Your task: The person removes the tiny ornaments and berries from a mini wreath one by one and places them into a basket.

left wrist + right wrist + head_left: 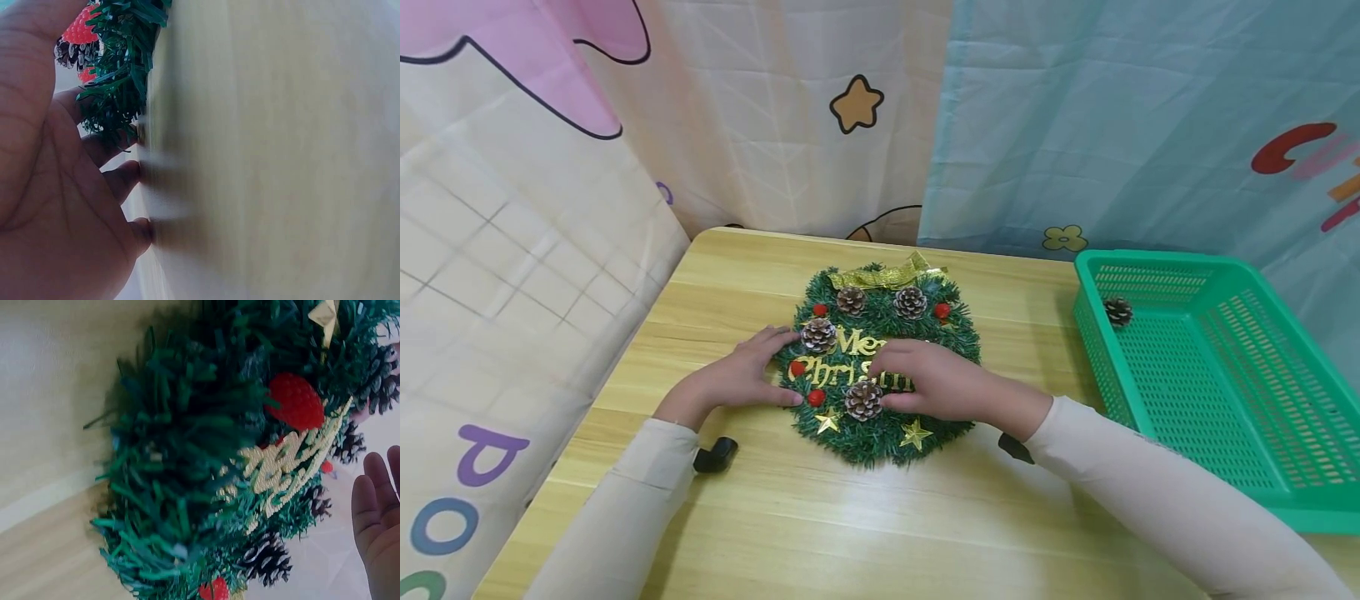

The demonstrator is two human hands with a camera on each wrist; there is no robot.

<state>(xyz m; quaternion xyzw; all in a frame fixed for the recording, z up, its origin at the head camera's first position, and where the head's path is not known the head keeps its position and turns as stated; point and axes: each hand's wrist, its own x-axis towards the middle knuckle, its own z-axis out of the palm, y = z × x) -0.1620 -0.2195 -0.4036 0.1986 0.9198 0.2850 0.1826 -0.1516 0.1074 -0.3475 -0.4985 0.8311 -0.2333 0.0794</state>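
Note:
A green wreath [880,446] with gold lettering, berries, stars and several pine cones lies flat on the table. At its left edge rests my left hand [741,373], thumb and fingers spread apart; in the left wrist view, the left hand [69,181] has fingertips on the tabletop beside the greenery [122,69]. Over the lettering, my right hand [951,383] pinches the lower pine cone [863,400] between thumb and index finger. The other fingers of the right hand [381,519] are extended at the right wrist view's edge; thumb and index contact is unclear there.
A green plastic basket [1116,367] stands on the right side of the wooden table [820,533], with a pine cone [1118,312] in its far left corner. Printed curtains [760,125] hang behind the table. A gold ribbon [883,277] crosses the wreath's far edge.

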